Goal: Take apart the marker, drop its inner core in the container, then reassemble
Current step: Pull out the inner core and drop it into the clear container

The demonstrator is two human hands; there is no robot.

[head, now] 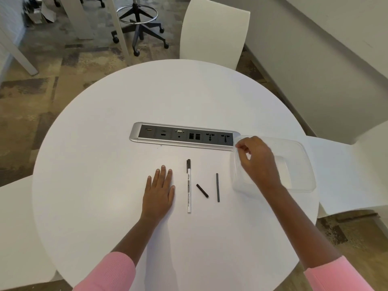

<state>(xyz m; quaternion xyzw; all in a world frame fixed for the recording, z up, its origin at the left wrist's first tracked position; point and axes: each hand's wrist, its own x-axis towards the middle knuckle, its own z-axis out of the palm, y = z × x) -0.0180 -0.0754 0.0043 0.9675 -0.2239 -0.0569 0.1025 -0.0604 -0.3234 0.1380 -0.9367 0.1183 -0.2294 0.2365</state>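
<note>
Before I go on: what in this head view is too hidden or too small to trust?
1. Head view: whether the right hand pinches the rim of the clear plastic container or only hovers; the hand itself covers the contact.
2. Head view: the container's near-left wall, behind that hand and wrist.
3. Head view: the short black piece beside the white marker, too small to identify.

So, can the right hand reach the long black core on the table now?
Probably yes: the core lies uncovered beside the container, close to the right hand, with nothing between; the hand must first release the container's rim.
</note>
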